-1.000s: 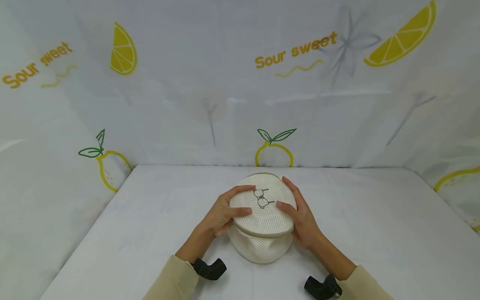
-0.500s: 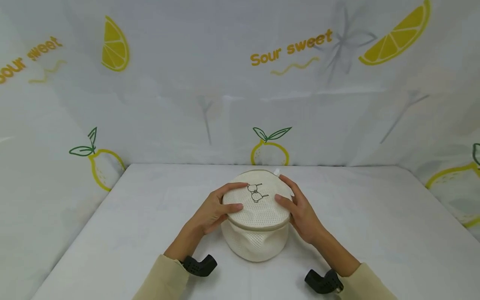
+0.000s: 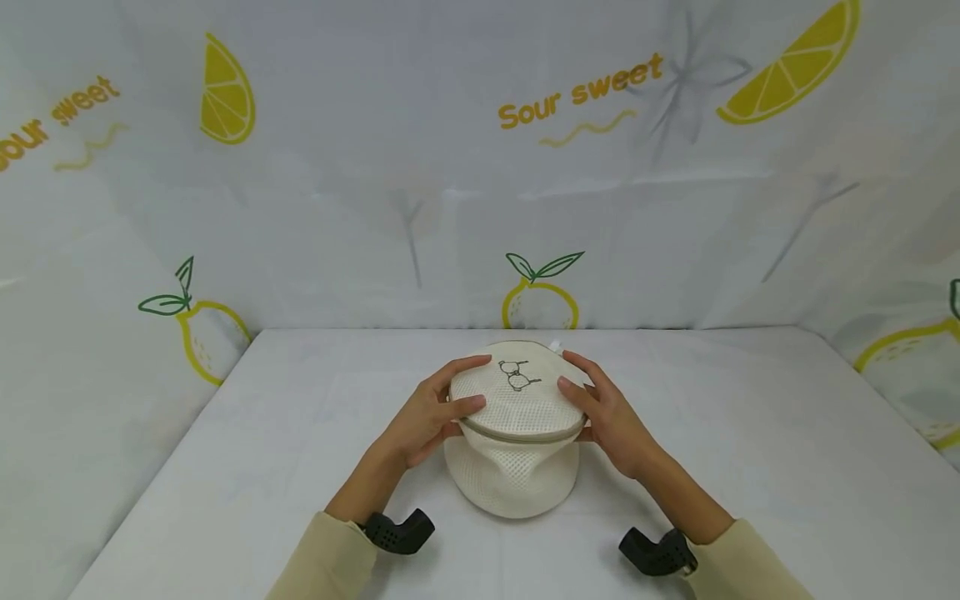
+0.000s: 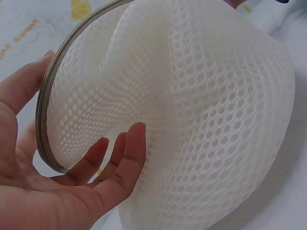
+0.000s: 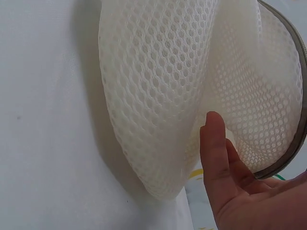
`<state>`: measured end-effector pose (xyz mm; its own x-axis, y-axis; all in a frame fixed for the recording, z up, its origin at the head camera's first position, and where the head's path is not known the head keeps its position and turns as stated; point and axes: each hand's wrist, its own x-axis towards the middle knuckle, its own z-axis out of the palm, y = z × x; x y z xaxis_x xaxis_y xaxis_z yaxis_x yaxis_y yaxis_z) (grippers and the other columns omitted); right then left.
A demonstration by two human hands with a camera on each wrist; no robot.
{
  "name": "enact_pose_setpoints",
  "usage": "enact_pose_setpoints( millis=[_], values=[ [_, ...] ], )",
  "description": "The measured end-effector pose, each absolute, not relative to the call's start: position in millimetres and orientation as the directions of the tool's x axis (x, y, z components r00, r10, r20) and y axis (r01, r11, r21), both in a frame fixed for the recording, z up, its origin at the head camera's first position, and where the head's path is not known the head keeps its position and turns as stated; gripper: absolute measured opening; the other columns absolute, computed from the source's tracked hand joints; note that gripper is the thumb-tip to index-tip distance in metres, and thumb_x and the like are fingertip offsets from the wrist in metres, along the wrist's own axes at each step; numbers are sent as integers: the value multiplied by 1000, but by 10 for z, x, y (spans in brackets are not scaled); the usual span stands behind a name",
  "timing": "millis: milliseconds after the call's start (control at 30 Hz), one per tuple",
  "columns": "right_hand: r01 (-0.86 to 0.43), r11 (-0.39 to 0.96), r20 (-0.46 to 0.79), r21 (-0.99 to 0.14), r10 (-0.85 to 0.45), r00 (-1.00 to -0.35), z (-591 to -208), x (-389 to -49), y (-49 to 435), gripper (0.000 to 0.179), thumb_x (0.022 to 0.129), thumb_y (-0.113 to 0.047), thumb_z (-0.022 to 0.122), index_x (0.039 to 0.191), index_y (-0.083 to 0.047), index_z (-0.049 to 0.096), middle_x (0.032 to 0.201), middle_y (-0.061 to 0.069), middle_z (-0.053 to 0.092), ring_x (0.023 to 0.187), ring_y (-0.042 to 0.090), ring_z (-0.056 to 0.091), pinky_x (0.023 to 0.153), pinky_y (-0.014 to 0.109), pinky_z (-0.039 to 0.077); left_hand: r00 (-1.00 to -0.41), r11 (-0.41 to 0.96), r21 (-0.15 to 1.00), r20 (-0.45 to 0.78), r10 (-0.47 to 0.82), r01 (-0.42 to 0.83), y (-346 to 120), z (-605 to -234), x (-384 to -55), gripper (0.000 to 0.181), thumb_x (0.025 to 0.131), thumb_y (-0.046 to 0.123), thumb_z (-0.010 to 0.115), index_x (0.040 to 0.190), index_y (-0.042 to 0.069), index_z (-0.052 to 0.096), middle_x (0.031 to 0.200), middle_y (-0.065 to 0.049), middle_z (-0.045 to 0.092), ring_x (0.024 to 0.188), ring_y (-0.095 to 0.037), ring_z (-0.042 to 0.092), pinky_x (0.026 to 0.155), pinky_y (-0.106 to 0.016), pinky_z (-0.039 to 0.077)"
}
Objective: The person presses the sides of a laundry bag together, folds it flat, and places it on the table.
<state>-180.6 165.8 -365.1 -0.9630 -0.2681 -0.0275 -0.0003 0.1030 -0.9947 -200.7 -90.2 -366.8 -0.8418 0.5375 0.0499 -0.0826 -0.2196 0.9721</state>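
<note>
A round white mesh laundry bag (image 3: 513, 479) stands on the table, with a dark line drawing of glasses on its flat top and a beige zipper edge around it. My left hand (image 3: 427, 421) grips the left side of the top edge, thumb above. On the opposite side my right hand (image 3: 615, 421) grips the edge, its thumb also on top. In the left wrist view, the left fingers (image 4: 134, 148) curl beneath the edge beside the mesh wall, which folds inward. The right wrist view shows the right fingers (image 5: 214, 143) under the zipper edge (image 5: 288, 160).
A white cloth covers the table (image 3: 712, 467). Behind it hangs a white backdrop (image 3: 375, 192) printed with lemons and lettering. A small white tag (image 3: 555, 346) sticks out at the bag's back edge. Black wrist devices (image 3: 399, 532) are worn below both hands.
The bag's top has tilted, its front edge rising so that more of the mesh wall shows. Both hands have kept their grip. The white tag has come into sight. The head view has shifted slightly.
</note>
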Motion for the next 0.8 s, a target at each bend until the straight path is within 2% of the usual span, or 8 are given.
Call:
enact_pose_setpoints(
  millis=[167,333,433,533,633,800],
  values=[
    [6,128,-39,-992,-256,-966,-3640,-1833,1681,55,91,-45,44,139,-28,23,125,15,41,101,30,51,74,43,49,-852,-185,980,31,523,-78,-941,-3646,-1986,58,82,15,65,133,22,40,134,-8,30,105,-29,49,79,-44,47],
    [-3,174,-37,-985,-227,-973,-3623,-1881,1785,55,91,-48,39,138,-23,26,131,12,37,105,32,49,73,41,49,-871,-154,985,5,491,-82,-1011,-3614,-1934,55,82,18,65,132,24,42,122,-15,36,103,-30,49,77,-46,47],
    [7,222,-56,-975,-213,-975,-3578,-1956,1872,59,91,-50,37,138,-17,26,127,15,39,105,33,50,73,39,50,-904,-159,984,-7,427,-83,-1080,-3556,-1832,53,82,18,65,131,25,43,117,-18,38,100,-32,49,75,-47,48],
    [5,273,-67,-962,-216,-974,-3452,-2079,1990,64,90,-52,39,137,-11,25,122,19,42,104,34,50,74,37,50,-966,-254,963,-24,256,-91,-1076,-3443,-1583,48,83,20,64,128,23,46,113,-18,40,98,-35,49,75,-48,47],
    [-29,319,-51,-947,-240,-969,-3289,-2229,2102,64,89,-52,40,134,-8,28,120,20,44,104,35,51,76,37,49,-992,-410,906,-67,107,-105,-984,-3337,-1259,44,84,22,62,125,20,46,109,-19,41,96,-36,50,77,-50,46],
    [-105,317,-8,-943,-335,-942,-3101,-2514,2119,58,91,-48,41,131,-7,33,120,20,42,108,36,48,84,39,45,-986,-557,815,-156,50,-157,-751,-3316,-797,48,86,20,59,128,14,38,107,-16,43,96,-34,52,78,-51,45]
  ],
)
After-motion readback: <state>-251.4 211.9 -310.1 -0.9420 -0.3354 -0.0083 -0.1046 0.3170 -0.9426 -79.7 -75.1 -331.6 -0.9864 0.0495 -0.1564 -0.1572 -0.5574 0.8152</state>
